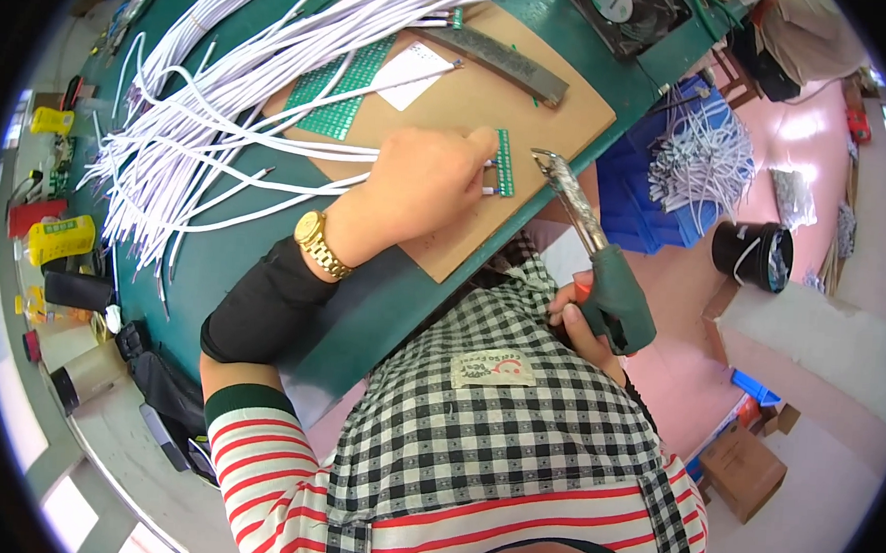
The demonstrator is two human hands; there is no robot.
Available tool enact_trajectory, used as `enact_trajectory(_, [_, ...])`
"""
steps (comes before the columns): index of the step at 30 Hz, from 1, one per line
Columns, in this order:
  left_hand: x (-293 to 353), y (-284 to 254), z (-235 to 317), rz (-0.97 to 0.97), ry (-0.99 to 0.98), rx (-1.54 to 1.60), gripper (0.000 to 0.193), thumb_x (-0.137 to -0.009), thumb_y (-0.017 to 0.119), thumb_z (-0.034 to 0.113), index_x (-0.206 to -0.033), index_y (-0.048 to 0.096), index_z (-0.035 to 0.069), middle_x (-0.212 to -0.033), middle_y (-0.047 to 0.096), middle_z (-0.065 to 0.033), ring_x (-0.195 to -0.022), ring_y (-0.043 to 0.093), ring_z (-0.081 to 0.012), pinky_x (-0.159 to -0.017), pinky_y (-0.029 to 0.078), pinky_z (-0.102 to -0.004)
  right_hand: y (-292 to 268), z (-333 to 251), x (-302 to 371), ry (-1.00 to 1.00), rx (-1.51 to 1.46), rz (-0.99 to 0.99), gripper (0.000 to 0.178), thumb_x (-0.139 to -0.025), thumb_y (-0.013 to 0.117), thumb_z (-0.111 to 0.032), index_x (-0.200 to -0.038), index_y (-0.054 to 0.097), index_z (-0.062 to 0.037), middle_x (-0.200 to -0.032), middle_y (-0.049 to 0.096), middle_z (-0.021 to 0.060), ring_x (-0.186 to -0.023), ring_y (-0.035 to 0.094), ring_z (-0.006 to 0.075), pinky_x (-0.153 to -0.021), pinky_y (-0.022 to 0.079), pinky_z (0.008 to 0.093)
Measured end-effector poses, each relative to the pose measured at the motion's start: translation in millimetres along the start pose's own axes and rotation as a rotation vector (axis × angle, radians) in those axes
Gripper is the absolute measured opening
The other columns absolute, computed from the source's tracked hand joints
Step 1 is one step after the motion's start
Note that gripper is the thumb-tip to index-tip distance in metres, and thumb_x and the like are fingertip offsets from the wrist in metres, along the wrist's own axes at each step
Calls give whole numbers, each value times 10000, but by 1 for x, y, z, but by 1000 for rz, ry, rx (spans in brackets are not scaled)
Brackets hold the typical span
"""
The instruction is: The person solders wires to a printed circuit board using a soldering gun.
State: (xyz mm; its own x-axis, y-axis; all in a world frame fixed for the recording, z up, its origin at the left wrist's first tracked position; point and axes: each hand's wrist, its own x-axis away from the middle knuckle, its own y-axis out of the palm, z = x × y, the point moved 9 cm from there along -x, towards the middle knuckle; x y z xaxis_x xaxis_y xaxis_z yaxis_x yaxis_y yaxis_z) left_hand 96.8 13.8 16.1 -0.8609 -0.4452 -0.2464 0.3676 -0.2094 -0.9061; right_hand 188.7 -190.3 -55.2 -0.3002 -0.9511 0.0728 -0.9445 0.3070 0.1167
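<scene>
My left hand [423,170] is closed over the ends of white cables [324,151], its fingertips at a narrow green circuit board strip [505,163]. The strip lies near the table edge on a brown cardboard sheet [444,249]. Held in my right hand [579,319] is a dark green soldering gun [617,301]. Its long metal barrel points up and left, and the tip stays a little right of the strip, apart from it. A large heap of white cables [274,62] spreads over the left of the table. Exactly which cable ends my left fingers pinch is hidden.
A grey metal bar [504,66], a white paper [408,77] and a green perforated board sheet [326,110] rest on the cardboard. A black fan [627,11] stands at the far edge. Right of the table are a blue bin [627,206], bundled cables [705,155] and a black bucket [753,256].
</scene>
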Motion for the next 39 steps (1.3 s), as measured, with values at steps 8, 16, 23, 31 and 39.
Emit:
enact_trajectory(8, [5,-6,4,34,77,53,124,-745,591,156,-771,503,73,-593,552,-103,-549,572,-334,-496,437,-432,-7,-18,1,-66,-23,125,359,-904,483,-26,-1235,347,-40,-854,576,139,-720,555,153,-702,472,281])
enact_trajectory(16, [12,-12,24,139,289,-221,92,-716,564,164,-664,534,94,-552,538,-31,-541,577,-221,-759,419,-465,-8,-22,-1,-164,1,34,366,-915,468,-26,-1260,349,-50,-872,582,138,-730,577,165,-677,501,283])
enact_trajectory(23, [13,-16,-14,198,13,227,99,-749,670,150,-787,650,61,-765,535,-95,-735,553,-256,-758,434,-364,-12,-21,-1,-248,-47,60,353,-918,456,-16,-1257,358,-29,-862,582,135,-688,567,159,-658,491,289])
enact_trajectory(31, [16,-138,-219,480,-365,-224,137,-753,589,72,-856,666,24,-865,630,-192,-844,604,-369,-741,490,-414,-19,-13,-1,-229,-138,115,337,-923,454,-18,-1245,356,-33,-850,570,125,-677,558,150,-662,497,295])
enact_trajectory(39, [48,-126,-261,64,-531,-443,165,-796,594,162,-908,618,43,-912,615,-161,-857,622,-356,-716,507,-459,-19,-15,-15,-136,-95,-55,332,-939,418,-60,-1255,318,-76,-875,551,124,-705,546,162,-700,488,326])
